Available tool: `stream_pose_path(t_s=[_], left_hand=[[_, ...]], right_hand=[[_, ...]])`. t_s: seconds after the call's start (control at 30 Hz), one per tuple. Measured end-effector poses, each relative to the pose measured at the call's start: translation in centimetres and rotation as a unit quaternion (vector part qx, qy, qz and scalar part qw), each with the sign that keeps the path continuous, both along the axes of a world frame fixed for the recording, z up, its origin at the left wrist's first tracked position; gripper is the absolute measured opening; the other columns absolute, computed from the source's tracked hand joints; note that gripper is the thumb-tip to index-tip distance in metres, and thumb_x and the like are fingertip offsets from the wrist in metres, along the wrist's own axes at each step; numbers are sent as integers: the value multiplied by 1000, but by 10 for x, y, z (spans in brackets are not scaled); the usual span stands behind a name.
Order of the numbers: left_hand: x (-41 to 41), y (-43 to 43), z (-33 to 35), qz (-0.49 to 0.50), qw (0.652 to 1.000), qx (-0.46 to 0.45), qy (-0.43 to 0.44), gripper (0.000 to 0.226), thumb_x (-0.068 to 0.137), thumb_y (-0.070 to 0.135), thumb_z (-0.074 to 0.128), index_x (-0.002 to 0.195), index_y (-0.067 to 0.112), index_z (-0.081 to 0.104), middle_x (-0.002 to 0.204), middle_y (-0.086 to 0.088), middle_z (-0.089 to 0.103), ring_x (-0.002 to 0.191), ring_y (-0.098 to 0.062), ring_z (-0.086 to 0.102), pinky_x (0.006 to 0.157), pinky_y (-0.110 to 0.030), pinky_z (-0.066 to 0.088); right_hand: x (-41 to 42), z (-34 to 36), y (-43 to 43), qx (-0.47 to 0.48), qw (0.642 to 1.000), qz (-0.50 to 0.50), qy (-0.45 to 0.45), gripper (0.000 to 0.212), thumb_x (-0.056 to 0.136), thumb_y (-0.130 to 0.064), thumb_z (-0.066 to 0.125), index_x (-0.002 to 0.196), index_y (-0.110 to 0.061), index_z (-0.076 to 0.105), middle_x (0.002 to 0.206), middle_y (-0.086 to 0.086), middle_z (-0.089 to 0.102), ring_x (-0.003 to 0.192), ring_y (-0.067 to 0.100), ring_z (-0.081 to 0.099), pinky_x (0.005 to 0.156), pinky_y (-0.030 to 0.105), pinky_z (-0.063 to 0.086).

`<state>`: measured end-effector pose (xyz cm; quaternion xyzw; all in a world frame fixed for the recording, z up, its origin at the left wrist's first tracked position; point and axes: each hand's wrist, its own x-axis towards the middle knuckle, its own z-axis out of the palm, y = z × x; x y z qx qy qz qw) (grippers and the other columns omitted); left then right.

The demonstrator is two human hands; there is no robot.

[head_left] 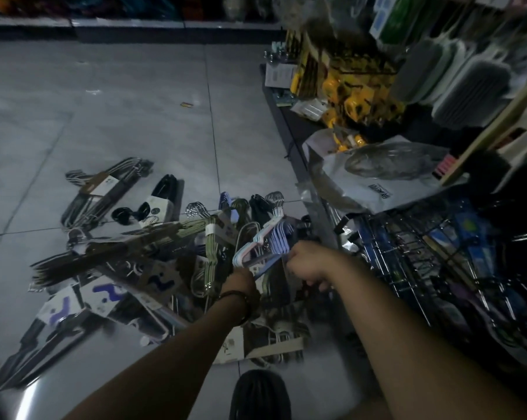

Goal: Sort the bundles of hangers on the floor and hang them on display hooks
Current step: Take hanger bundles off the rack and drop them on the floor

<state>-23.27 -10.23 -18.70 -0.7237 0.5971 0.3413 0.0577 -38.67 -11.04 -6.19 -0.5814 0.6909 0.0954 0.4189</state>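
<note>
Step, judged: sorting, picking one bundle from the floor pile (129, 268) at 8 o'clock. Right hand (306, 266) grips the pastel hanger bundle (265, 244) at its 11 o'clock, fingers curled. Left hand (241, 281) at the bundle's 7 o'clock end; fingers hidden, cannot tell. Bundle: pink, white, blue, chrome hooks toward 12 o'clock. Next, probably: lift clear of tangled neighbours

Grey glossy tiled floor (129, 95) here, and a tangled heap of bundled hangers (165, 268) sprawls near centre. Just beyond it to the left lies a grey-and-white hanger bundle (107, 186), with a black hanger bundle (162, 192) beside it. A small yellow scrap (186, 105) lies farther off, alone.
</note>
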Motion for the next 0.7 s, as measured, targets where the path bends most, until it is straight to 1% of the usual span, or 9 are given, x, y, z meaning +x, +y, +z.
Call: stream_pose_path(t_s=[0.17,0.23,0.27,0.37,0.43,0.5,0.57,0.63,0.7], left_hand=[[38,6,32,-37,999,-3,-25,34,104,25,53,128,3,64,128,-14,68,118,-30,65,92,-34,52],[52,15,49,-38,999,-11,-21,35,106,27,49,128,4,65,127,-14,68,119,-30,65,92,-34,52],[59,21,59,-32,999,-14,-11,36,108,26,47,131,4,64,128,-15,68,120,-30,65,93,-34,52],[76,31,70,59,997,-1,55,36,106,15,51,138,1,59,136,-20,64,127,-33,61,90,-32,47],[83,38,75,76,994,11,72,36,105,12,53,137,-3,59,139,-22,62,130,-34,59,87,-30,45],[87,47,77,69,995,34,58,38,108,16,47,138,-5,58,140,-23,61,131,-34,58,98,-33,46],[92,56,86,65,994,35,82,41,110,20,42,140,-6,55,142,-24,59,132,-34,57,104,-35,43],[101,61,81,118,982,54,134,41,109,20,44,140,-5,55,143,-25,58,131,-35,57,106,-36,42],[111,66,69,208,942,100,242,40,100,13,57,135,-5,58,138,-26,61,122,-34,62,108,-41,48]], right_hand=[[-2,4,5,-80,992,-87,-34,7,101,-16,54,100,-13,60,93,8,60,75,18,54,61,27,44],[-2,2,11,-63,987,-126,-75,7,98,-20,59,92,-16,61,93,10,63,82,22,60,70,31,50],[-4,-3,13,-37,985,-144,-87,10,95,-27,63,96,-17,61,100,14,66,88,26,63,76,35,54],[-8,-5,23,19,985,-160,-57,40,98,-47,62,124,-19,51,116,16,62,101,34,64,77,44,56],[-7,-8,31,64,976,-198,-58,63,98,-60,57,144,-19,43,133,20,57,109,40,63,86,49,57],[1,-15,37,123,958,-244,-87,87,92,-76,52,155,-17,39,140,27,55,110,45,65,88,49,59],[20,-18,44,170,940,-263,-134,97,89,-82,46,158,-15,34,139,31,57,108,47,67,89,51,60],[47,-21,47,172,929,-281,-170,89,94,-77,47,156,-15,34,142,33,53,114,49,64,87,55,60],[76,-20,49,108,907,-339,-225,64,101,-58,54,143,-10,47,134,28,60,109,45,66,75,50,60]])
